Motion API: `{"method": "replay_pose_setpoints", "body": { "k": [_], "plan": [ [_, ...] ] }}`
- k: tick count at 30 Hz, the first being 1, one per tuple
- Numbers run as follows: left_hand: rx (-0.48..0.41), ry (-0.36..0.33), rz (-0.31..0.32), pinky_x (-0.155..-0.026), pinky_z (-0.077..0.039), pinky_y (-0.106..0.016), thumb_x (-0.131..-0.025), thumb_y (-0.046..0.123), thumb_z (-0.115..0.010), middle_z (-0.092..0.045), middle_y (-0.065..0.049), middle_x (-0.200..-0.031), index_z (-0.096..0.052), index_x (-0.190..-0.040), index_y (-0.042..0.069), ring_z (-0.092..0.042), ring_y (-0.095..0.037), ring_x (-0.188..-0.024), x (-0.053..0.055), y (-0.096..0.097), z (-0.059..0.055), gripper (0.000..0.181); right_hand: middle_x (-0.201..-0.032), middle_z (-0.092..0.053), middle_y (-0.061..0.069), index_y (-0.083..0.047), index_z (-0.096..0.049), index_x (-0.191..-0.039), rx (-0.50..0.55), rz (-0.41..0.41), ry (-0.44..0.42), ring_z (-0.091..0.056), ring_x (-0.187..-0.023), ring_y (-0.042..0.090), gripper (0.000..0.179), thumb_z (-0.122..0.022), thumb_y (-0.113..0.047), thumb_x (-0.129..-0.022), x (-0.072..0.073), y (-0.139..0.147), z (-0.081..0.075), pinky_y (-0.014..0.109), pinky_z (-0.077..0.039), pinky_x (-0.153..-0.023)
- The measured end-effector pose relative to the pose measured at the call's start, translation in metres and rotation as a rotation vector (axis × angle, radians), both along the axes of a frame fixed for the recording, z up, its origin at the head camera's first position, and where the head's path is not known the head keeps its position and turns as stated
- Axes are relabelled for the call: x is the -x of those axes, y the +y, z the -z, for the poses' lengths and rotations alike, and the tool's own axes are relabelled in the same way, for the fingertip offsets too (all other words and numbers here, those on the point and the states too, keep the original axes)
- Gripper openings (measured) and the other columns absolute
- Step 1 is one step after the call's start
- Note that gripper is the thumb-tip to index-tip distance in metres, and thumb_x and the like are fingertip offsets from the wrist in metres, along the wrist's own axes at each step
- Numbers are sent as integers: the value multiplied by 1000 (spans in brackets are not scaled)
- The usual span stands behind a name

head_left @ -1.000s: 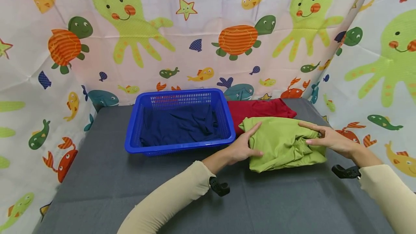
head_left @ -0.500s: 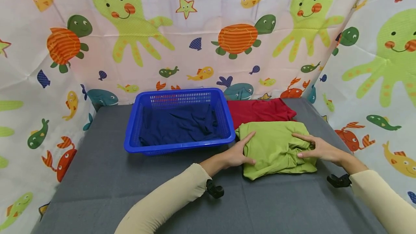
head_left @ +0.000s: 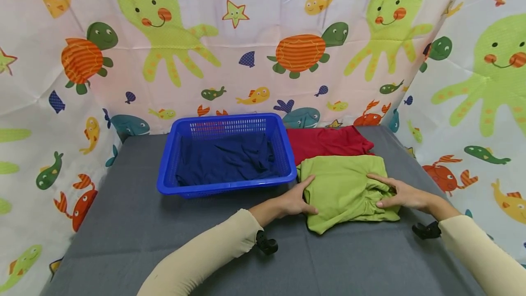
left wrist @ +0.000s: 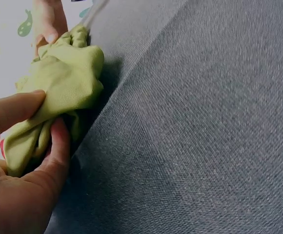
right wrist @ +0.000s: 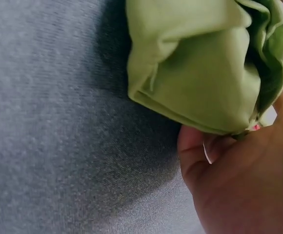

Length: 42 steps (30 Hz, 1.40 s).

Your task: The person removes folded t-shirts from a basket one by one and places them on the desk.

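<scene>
A folded lime-green garment [head_left: 343, 184] lies at the right of the table, crumpled along its right side. My left hand [head_left: 292, 202] grips its left edge; in the left wrist view the thumb lies on top of the green fabric [left wrist: 63, 83] and fingers tuck underneath. At the opposite edge, my right hand [head_left: 404, 195] holds the bunched side. Seen by the right wrist camera, fingers [right wrist: 192, 148] curl beneath the green garment [right wrist: 195, 73]. A red cloth [head_left: 328, 143] lies just behind, its front partly covered by the green one.
Left of the garment stands a blue plastic basket [head_left: 230, 187] with navy cloth [head_left: 226, 159] inside. Grey fabric covers the table [head_left: 102, 223]. A white curtain [head_left: 255, 8] printed with sea animals rises behind and at both sides. Black straps with small devices [head_left: 267, 243] sit at both wrists.
Both hands have brought the green garment down and slightly left, toward the near side of the table. It lies flatter now, and more of the red cloth shows. The basket stays put.
</scene>
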State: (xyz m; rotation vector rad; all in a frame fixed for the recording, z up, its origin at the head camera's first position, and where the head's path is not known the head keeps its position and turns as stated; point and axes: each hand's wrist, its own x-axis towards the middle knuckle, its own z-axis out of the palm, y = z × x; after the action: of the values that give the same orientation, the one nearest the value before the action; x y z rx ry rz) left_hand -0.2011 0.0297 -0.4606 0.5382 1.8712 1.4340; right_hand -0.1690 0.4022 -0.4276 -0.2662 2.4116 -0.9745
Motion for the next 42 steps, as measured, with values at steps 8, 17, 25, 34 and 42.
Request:
{"method": "replay_pose_setpoints", "body": {
  "k": [8, 17, 25, 34, 42],
  "plan": [
    [-6, -97, 3, -107, -46, -37, -85, 0, -77, -17, -9, -168, -15, -164, 31, -34, -21, -140, -3, -2, 4, 105, -166, 0, 31, -20, -18, -164, 16, 27, -90, -3, -148, 57, 84, -68, -27, -96, -3, 7, 4, 83, -21, -104],
    [-25, -143, 29, -97, -53, -35, -86, -4, -75, -19, -14, -166, -14, -164, 33, -61, -25, -116, -5, -10, 9, 105, -166, -1, 29, -21, -17, -164, 47, 3, -78, -4, -148, 55, 85, -68, -24, -95, -10, 4, 9, 82, -22, -104],
    [-41, -124, 19, -89, -53, -29, -86, -3, -76, -21, -13, -165, -17, -163, 32, -64, -17, -95, -9, -13, 9, 103, -167, -5, 29, -18, -18, -164, 38, 12, -72, -9, -147, 53, 85, -67, -24, -95, -15, 1, 4, 80, -25, -105],
    [-85, -212, 19, -94, -58, -38, -87, -8, -72, -16, -16, -166, -18, -163, 30, -68, -23, -108, -10, -15, 6, 100, -167, -4, 31, -14, -17, -164, 28, -5, -88, -10, -147, 56, 81, -63, -24, -98, -15, 2, -4, 75, -33, -105],
    [-99, -213, 20, -95, -58, -40, -88, -7, -71, -20, -18, -165, -21, -163, 28, -65, -26, -113, -11, -18, 3, 96, -166, -4, 31, -12, -18, -163, 22, -3, -101, -10, -147, 57, 79, -62, -24, -99, -14, 2, -9, 78, -31, -103]
  ]
}}
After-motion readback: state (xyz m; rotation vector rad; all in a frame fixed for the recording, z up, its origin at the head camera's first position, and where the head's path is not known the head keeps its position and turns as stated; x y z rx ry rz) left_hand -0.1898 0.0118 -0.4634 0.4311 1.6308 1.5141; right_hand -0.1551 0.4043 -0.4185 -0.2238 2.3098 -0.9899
